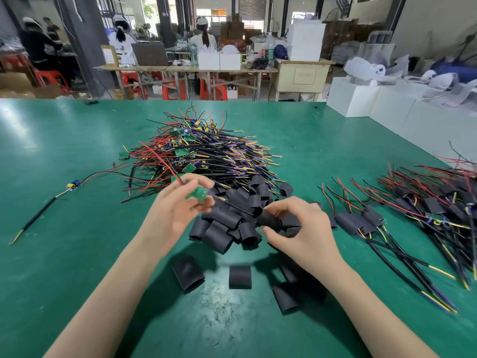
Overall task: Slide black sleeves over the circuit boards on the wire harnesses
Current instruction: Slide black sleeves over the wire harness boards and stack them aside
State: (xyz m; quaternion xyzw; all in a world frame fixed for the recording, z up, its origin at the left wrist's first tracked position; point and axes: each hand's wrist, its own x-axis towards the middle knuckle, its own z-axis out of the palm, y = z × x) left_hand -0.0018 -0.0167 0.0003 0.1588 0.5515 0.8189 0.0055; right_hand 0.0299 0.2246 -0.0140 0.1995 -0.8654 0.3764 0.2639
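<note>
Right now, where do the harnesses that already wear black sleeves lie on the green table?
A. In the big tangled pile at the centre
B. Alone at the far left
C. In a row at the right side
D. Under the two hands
C: the harnesses with black sleeves already on lie at the right side of the green table, while the big central pile of loose wire harnesses shows bare green boards.

Bright daylight, soft shadows under both arms, wide-angle bending at edges, slight blur.
</note>
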